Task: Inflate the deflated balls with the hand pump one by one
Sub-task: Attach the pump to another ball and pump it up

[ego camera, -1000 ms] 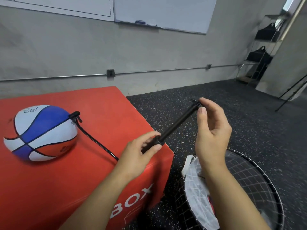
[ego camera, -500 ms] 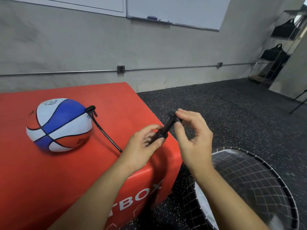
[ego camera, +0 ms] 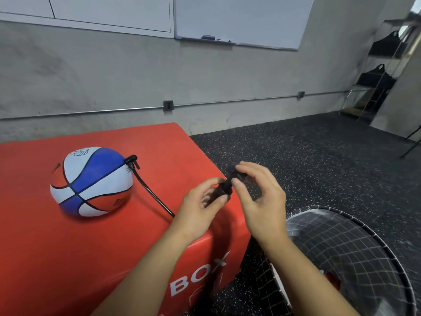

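Observation:
A red, white and blue ball (ego camera: 91, 181) lies on the red box (ego camera: 68, 247), somewhat flat on its underside. A black hose (ego camera: 150, 192) runs from a black connector (ego camera: 131, 161) at the ball's right side to the small black hand pump (ego camera: 225, 188). My left hand (ego camera: 200, 208) grips the pump's body over the box's right corner. My right hand (ego camera: 257, 199) pinches the pump's handle (ego camera: 234, 172), which sits pushed in close to the body. Most of the pump is hidden by my fingers.
A black wire mesh basket (ego camera: 355, 258) stands on the speckled floor to the right of the box, with something white and red inside. A grey wall with a conduit runs behind. A shelf with black bags (ego camera: 385, 62) stands at the far right.
The pump handle was drawn far out a second ago. My right hand has pushed it in towards my left hand, and the view has shifted left.

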Demonstrator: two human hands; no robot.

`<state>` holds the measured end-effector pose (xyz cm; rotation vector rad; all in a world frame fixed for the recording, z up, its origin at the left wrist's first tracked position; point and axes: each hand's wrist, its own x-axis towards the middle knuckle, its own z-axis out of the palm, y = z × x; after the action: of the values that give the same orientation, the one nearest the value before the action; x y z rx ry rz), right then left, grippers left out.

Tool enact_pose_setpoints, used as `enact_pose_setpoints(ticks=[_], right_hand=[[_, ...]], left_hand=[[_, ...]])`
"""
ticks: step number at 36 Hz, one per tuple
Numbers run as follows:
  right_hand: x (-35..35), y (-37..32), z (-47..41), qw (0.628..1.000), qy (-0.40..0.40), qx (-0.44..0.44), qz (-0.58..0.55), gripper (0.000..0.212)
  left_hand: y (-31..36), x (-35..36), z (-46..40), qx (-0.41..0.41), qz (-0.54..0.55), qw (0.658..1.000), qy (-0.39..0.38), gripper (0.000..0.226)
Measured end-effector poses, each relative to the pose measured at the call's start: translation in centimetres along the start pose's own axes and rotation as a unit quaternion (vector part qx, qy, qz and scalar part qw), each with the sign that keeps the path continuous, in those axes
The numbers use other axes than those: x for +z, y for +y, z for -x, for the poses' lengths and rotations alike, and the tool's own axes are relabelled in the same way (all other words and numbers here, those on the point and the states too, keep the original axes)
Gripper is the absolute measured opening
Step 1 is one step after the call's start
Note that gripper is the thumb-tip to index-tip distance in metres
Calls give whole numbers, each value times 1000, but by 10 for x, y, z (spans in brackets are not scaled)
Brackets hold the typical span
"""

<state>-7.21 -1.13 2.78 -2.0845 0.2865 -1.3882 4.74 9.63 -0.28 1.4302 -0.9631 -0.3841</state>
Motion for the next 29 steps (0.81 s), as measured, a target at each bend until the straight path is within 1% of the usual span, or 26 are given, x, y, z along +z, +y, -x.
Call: enact_pose_setpoints(ticks=[4, 10, 12, 17, 22, 29], right_hand=[[-19, -4, -14, 997, 71, 6, -15, 26], [-51, -3, -27, 988, 146, 37, -36, 30], [-57, -1, -29, 986, 155, 43, -35, 30], [-60, 2, -27, 991, 133, 22, 1, 30], [-47, 11, -22, 995, 99, 19, 3, 36], [-24, 9, -11, 999, 45, 2, 4, 37]], left_hand=[[-4, 6, 0, 3, -27, 1000, -13, 36], [-12, 15, -2, 24, -60, 997, -39, 33], [-15, 18, -4, 31, -69, 996, -46, 32], [-17, 19, -7, 33, -63, 997, -35, 31], [-20, 17, -10, 24, -62, 997, -36, 30], [-18, 10, -10, 17, -40, 999, -27, 32]])
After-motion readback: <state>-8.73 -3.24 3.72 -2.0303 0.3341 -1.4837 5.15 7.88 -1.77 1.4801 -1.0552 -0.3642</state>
